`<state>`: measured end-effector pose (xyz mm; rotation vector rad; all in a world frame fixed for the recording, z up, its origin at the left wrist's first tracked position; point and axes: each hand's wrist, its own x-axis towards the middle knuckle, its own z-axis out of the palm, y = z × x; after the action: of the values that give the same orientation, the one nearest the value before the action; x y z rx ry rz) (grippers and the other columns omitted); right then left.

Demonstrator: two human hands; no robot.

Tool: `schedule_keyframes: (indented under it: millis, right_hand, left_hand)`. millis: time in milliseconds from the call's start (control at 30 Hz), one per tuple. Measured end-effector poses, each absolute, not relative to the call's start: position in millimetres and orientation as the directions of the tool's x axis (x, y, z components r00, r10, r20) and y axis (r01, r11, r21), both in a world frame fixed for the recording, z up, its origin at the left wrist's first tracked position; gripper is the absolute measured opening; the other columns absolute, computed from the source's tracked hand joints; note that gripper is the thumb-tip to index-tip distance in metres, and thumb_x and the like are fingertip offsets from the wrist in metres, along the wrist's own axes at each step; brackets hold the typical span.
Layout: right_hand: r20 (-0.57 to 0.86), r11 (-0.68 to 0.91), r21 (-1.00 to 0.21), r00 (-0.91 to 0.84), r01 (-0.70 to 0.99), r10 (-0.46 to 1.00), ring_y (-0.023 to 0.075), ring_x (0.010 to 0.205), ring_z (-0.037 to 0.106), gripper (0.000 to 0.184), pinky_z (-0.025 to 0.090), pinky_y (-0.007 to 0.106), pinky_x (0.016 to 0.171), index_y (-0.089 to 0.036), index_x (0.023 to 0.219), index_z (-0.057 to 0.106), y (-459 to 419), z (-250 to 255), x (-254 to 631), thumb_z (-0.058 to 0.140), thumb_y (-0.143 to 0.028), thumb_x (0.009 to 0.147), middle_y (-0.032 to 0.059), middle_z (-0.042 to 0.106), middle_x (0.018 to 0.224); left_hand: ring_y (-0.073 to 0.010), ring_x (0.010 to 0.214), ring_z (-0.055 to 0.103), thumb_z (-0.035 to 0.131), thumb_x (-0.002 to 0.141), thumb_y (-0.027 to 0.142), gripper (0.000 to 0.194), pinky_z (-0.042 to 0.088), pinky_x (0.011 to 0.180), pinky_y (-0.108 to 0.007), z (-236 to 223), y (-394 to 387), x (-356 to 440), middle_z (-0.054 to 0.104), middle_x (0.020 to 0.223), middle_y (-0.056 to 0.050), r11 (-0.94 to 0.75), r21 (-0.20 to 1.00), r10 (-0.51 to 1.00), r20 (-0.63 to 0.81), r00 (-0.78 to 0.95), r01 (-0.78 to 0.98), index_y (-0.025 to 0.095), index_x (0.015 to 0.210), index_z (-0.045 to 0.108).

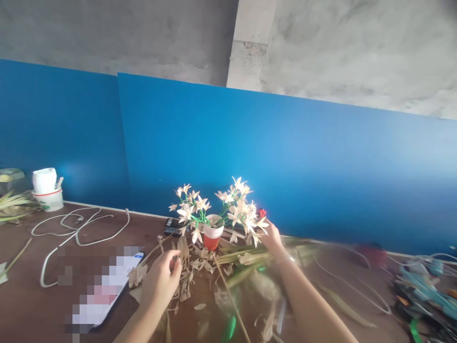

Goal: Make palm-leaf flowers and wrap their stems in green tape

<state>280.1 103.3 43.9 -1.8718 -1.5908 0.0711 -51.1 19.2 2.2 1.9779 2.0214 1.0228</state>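
Note:
A small pot (pixel 211 240), orange-red below with a white ridged rim, stands amid dry scraps. From it spread green-stemmed cream flowers (pixel 237 209), apparently handmade from dry husk. My left hand (pixel 162 274) hovers over the table in front and to the left of the pot; its fingers are loosely curved, the thumb apart, and nothing shows in it. My right hand (pixel 273 237) reaches to the right side of the blooms, its fingers mostly hidden behind petals. A small red object (pixel 262 213) shows at its fingertips; whether the hand grips it is unclear.
Dry husk pieces (pixel 264 286) and a long stalk (pixel 232 300) litter the table. To the left lie a phone (pixel 117 286), a white cable (pixel 76 231) and a white tub (pixel 50 199). Cables and tools (pixel 424 290) crowd the right. Behind stands a blue partition (pixel 285 157).

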Motion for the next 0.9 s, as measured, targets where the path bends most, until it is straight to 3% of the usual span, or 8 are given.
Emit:
schedule_keyframes:
  millis: [300, 600, 733, 900]
  right_hand:
    - [0.214, -0.220, -0.401, 0.325, 0.889, 0.921, 0.0218, 0.082, 0.063, 0.037, 0.041, 0.025, 0.066, -0.015, 0.103, 0.062, 97, 46, 298, 0.054, -0.015, 0.067, 0.0101, 0.069, 0.091]
    - [0.212, -0.269, -0.309, 0.342, 0.912, 0.915, 0.0255, 0.092, 0.061, 0.031, 0.041, 0.029, 0.069, -0.017, 0.102, 0.062, 75, 50, 306, 0.051, -0.020, 0.073, 0.0119, 0.068, 0.098]
    - [0.245, -0.292, -0.318, 0.376, 0.902, 0.894, 0.0262, 0.090, 0.061, 0.033, 0.040, 0.029, 0.067, -0.019, 0.105, 0.060, 70, 50, 308, 0.051, -0.021, 0.073, 0.0118, 0.067, 0.096]
    - [0.282, -0.253, -0.411, 0.386, 0.876, 0.878, 0.0232, 0.084, 0.061, 0.034, 0.040, 0.027, 0.068, -0.019, 0.101, 0.062, 68, 47, 316, 0.055, -0.020, 0.068, 0.0080, 0.068, 0.087]
  left_hand:
    - [-0.0185, 0.070, 0.065, 0.041, 0.081, 0.028, 0.027, 0.043, 0.054, -0.023, 1, 18, -50, 0.068, 0.079, -0.004, -0.112, 0.525, 0.925, 0.365, -0.104, 0.844, 0.021, 0.098, 0.062]
    - [-0.0187, 0.068, 0.065, 0.041, 0.080, 0.028, 0.028, 0.046, 0.056, -0.024, -3, 20, -50, 0.069, 0.074, -0.004, -0.176, 0.514, 0.899, 0.431, -0.076, 0.839, 0.021, 0.095, 0.064]
    - [-0.0183, 0.069, 0.065, 0.043, 0.079, 0.027, 0.027, 0.047, 0.057, -0.023, -7, 22, -50, 0.069, 0.074, -0.003, -0.204, 0.517, 0.887, 0.457, -0.066, 0.831, 0.023, 0.094, 0.065]
    - [-0.0183, 0.071, 0.065, 0.043, 0.077, 0.024, 0.027, 0.047, 0.056, -0.022, -6, 22, -49, 0.070, 0.077, -0.003, -0.185, 0.521, 0.891, 0.446, -0.081, 0.833, 0.023, 0.092, 0.065]
